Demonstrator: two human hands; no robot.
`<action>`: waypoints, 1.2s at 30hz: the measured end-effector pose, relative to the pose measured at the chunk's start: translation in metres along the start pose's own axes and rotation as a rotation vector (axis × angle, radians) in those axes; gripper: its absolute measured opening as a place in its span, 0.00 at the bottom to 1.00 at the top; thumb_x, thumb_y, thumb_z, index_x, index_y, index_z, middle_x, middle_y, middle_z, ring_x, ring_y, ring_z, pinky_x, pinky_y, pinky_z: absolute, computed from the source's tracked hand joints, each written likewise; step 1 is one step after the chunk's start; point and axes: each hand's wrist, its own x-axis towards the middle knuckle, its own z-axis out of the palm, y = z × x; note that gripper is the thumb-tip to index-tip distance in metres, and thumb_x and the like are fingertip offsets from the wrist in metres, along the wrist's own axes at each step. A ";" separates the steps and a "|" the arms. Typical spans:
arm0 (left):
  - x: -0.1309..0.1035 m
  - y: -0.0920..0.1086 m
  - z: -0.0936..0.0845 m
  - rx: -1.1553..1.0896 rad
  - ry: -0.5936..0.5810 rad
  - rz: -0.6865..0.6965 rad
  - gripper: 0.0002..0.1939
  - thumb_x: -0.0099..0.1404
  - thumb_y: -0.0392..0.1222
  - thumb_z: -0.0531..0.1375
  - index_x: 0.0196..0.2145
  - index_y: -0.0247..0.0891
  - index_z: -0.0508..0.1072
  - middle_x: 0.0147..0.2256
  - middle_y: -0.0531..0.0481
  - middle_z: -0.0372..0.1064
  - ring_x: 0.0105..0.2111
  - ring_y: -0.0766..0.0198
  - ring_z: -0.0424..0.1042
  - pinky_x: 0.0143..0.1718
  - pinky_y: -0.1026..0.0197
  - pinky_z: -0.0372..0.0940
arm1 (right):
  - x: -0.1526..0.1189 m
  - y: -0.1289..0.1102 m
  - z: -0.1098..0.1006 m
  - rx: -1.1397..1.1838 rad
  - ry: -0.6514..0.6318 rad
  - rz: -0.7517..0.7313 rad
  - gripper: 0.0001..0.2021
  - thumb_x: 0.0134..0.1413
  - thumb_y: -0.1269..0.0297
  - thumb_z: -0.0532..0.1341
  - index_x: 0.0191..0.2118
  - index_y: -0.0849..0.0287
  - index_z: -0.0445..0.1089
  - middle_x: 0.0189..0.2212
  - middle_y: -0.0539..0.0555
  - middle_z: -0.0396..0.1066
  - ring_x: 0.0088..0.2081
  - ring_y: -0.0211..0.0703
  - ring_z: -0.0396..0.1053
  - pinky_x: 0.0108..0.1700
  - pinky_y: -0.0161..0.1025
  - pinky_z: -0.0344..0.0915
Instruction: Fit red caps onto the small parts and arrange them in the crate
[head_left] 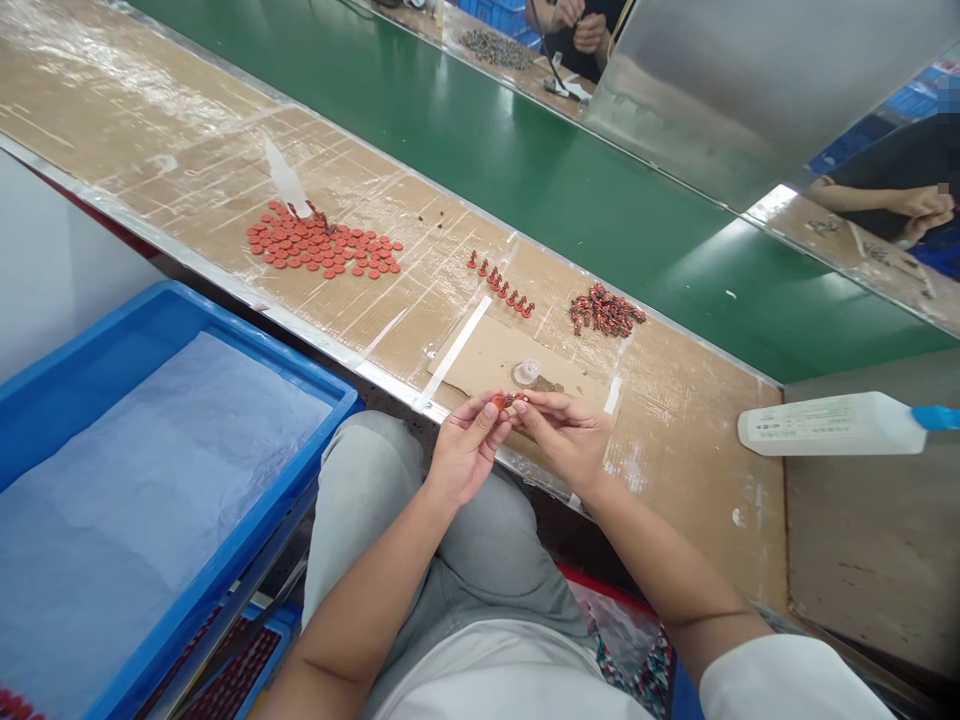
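Note:
Just over the table's near edge, my left hand [466, 445] pinches a red disc [498, 401] between thumb and fingers. My right hand [570, 435] closes its fingertips on a small dark-and-red figure piece [519, 399], which meets the disc. Fingers hide part of both. Behind my hands, a small clear cup [527, 373] sits on a cardboard sheet [480, 358]. Farther back stands a row of small figures on red bases [501, 285]. A pile of red-and-black pieces [606, 310] lies to its right, and many loose red discs [315, 245] spread to its left.
A white pointed object [285, 180] is among the discs. On the right lies a translucent bottle with a blue cap [832, 424]. A paper-lined blue tray [176, 295] is at my left. Beyond the green strip [480, 130], other people's hands [581, 25] work.

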 end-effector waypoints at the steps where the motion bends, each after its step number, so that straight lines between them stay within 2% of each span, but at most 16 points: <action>1: 0.000 0.000 0.000 -0.003 -0.002 0.000 0.11 0.53 0.35 0.67 0.37 0.36 0.77 0.34 0.51 0.77 0.31 0.74 0.75 0.37 0.73 0.70 | 0.000 0.000 0.000 -0.002 -0.003 0.000 0.13 0.44 0.61 0.70 0.38 0.57 0.76 0.37 0.54 0.78 0.36 0.45 0.77 0.42 0.44 0.77; 16: 0.001 -0.001 0.000 0.000 0.004 0.013 0.11 0.53 0.35 0.67 0.37 0.36 0.77 0.35 0.51 0.77 0.32 0.73 0.76 0.37 0.73 0.70 | 0.001 -0.001 -0.001 -0.135 0.011 -0.103 0.11 0.45 0.65 0.69 0.38 0.56 0.77 0.37 0.54 0.78 0.36 0.44 0.77 0.42 0.42 0.76; 36: 0.001 -0.001 0.001 -0.022 -0.006 0.020 0.10 0.53 0.34 0.67 0.36 0.35 0.78 0.35 0.52 0.77 0.33 0.74 0.76 0.36 0.76 0.69 | 0.000 -0.003 0.002 -0.176 -0.001 -0.189 0.10 0.46 0.69 0.69 0.38 0.54 0.77 0.36 0.52 0.78 0.36 0.42 0.77 0.41 0.40 0.76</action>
